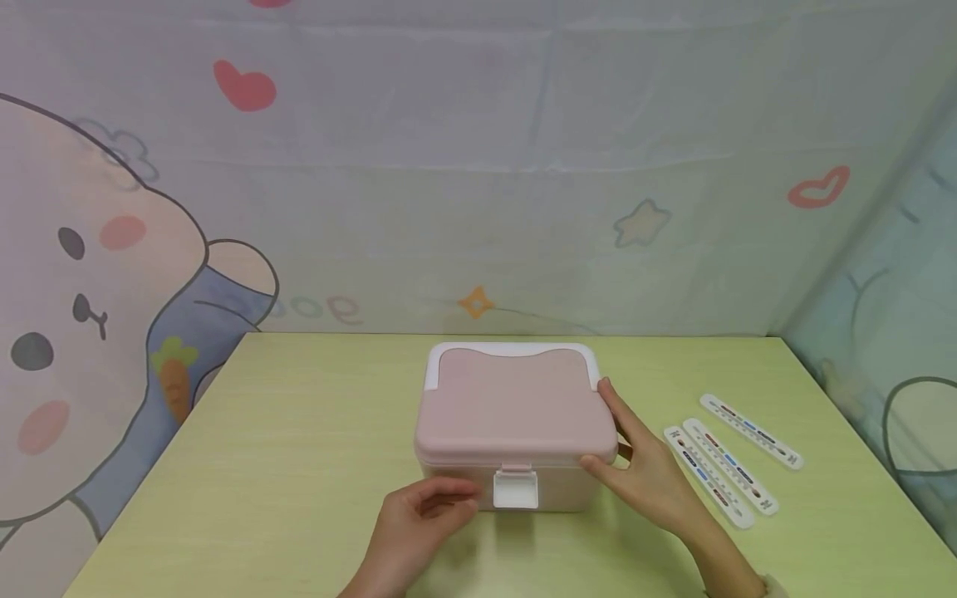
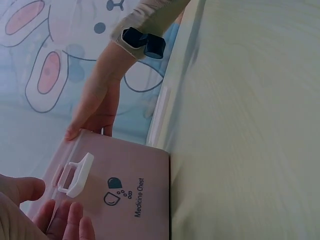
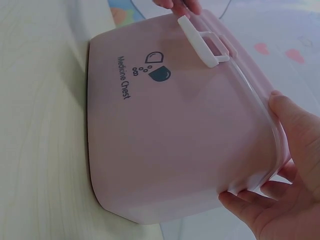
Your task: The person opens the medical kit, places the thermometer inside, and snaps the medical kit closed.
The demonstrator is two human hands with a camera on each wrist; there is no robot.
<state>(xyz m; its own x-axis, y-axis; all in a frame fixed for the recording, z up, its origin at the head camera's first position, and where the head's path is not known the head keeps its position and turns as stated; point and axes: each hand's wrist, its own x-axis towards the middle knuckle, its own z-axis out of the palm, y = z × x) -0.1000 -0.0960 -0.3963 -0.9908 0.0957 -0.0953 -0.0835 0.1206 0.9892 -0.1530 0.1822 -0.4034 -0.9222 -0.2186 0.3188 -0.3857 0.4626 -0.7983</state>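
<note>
A pink medicine chest with a white folding handle around the lid's back edge stands on the table, lid down. Its white front latch is flipped outward, away from the front wall. My right hand holds the lid's right front corner, thumb at the front edge and fingers along the right side. In the right wrist view, those fingertips lie just below the lid's rim. Left of the latch is my left hand, its fingers loosely bent and holding nothing, close to the chest's front.
Three white thermometer strips lie on the table to the right: one strip apart at the back, two strips side by side nearer the right forearm. A printed cloth hangs behind the table.
</note>
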